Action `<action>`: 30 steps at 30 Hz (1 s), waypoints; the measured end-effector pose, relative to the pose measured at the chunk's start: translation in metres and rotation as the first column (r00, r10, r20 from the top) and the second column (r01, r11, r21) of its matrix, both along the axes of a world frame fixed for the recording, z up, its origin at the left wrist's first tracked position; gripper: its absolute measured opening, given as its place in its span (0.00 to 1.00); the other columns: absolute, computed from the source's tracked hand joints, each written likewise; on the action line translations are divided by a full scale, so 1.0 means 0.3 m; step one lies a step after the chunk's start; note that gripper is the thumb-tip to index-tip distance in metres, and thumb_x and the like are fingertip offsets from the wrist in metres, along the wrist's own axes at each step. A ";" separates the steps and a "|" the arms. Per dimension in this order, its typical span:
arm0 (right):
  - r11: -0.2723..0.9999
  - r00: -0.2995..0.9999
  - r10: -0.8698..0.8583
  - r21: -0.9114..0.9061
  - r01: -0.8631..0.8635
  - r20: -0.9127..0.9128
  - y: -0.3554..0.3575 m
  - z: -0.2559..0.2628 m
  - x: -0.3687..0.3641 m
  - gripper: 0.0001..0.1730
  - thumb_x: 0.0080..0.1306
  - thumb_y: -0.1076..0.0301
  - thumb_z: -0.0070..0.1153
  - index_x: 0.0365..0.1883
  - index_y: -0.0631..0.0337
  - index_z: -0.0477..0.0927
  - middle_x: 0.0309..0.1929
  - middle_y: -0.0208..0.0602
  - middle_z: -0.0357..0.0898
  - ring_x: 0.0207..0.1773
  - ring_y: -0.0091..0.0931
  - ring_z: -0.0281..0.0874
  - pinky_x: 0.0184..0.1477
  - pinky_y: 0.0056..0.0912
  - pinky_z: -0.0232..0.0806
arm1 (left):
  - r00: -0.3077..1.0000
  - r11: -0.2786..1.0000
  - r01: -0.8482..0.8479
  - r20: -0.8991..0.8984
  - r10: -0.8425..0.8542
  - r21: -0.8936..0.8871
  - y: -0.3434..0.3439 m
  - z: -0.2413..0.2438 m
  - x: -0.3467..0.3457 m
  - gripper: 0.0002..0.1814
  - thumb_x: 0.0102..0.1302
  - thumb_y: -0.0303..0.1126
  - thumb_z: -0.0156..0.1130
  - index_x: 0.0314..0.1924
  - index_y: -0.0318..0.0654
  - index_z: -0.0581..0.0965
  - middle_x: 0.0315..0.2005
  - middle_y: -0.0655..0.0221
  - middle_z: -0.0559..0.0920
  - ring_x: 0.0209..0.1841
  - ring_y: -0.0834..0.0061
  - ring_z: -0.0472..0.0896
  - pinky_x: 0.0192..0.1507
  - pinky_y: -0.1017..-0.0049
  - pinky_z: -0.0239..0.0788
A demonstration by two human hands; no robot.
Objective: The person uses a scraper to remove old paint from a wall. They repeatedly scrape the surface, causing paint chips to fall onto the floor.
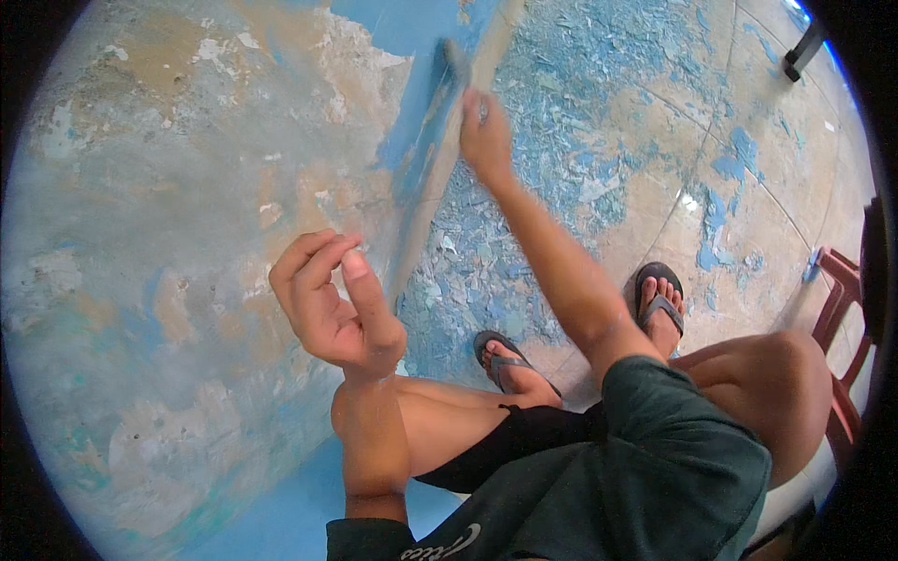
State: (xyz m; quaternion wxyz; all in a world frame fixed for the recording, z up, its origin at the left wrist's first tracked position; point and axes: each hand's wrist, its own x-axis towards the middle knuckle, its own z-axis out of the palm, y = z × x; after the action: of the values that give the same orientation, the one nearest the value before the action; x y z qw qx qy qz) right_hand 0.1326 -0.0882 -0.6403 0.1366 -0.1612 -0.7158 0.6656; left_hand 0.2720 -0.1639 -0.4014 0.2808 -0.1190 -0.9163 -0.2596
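Observation:
My right hand (487, 140) grips a narrow scraper (457, 62), blurred, its handle mostly hidden in my fist. The tool's end lies against blue paint (421, 91) low on the wall, beside the tan baseboard edge (438, 165). In front of the wall (224, 189), my left hand (337, 301) is raised with curled fingers, the thumb tip meeting the index finger. Nothing shows in it. Much of the wall is bare, with grey plaster and tan patches.
Blue paint flakes (561, 126) cover the tiled floor (779, 175) along the wall. My sandalled feet (515, 365) stand among and beside them. A reddish-brown plastic chair (838, 280) is at the right edge, and a dark furniture leg (803, 52) stands at upper right.

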 end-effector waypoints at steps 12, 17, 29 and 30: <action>0.968 0.974 0.202 -0.174 -0.183 0.101 -0.053 0.076 0.125 0.24 0.79 0.52 0.47 0.57 0.64 0.79 0.47 0.57 0.84 0.39 0.49 0.81 0.45 0.47 0.72 | 0.999 0.999 -0.019 0.038 0.021 -0.046 -0.025 -0.016 0.005 0.09 0.75 0.25 0.55 0.46 0.27 0.79 0.50 0.56 0.75 0.45 0.73 0.78 0.42 0.74 0.76; 0.991 0.980 -0.123 -0.073 0.113 -0.158 0.090 0.008 -0.114 0.20 0.79 0.56 0.48 0.56 0.64 0.78 0.37 0.52 0.81 0.32 0.35 0.79 0.38 0.38 0.69 | 0.997 0.992 0.071 -0.010 -0.072 -0.103 -0.014 0.007 0.017 0.09 0.75 0.26 0.55 0.46 0.27 0.79 0.50 0.57 0.75 0.44 0.73 0.78 0.42 0.75 0.76; 0.754 0.807 0.551 -0.539 -0.375 0.210 -0.316 0.190 0.732 0.19 0.79 0.64 0.48 0.65 0.59 0.72 0.53 0.54 0.83 0.48 0.40 0.85 0.50 0.38 0.73 | 0.995 0.999 -0.042 0.091 0.041 0.010 -0.051 0.017 0.024 0.09 0.72 0.26 0.58 0.47 0.29 0.80 0.50 0.55 0.75 0.52 0.65 0.76 0.50 0.69 0.71; 0.812 0.842 0.477 -0.493 -0.312 0.253 -0.312 0.179 0.631 0.19 0.80 0.61 0.47 0.64 0.59 0.73 0.50 0.56 0.83 0.48 0.42 0.85 0.49 0.40 0.73 | 0.994 0.998 -0.056 0.092 0.052 0.040 -0.055 0.019 0.017 0.09 0.72 0.27 0.59 0.47 0.29 0.80 0.50 0.55 0.76 0.52 0.65 0.76 0.50 0.68 0.71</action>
State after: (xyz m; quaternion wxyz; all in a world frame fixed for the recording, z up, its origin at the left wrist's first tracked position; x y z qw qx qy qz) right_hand 0.3219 -0.1816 -0.5866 -0.1820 -0.1530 -0.5800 0.7791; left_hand 0.2772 -0.1806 -0.3957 0.2484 -0.0763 -0.9252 -0.2766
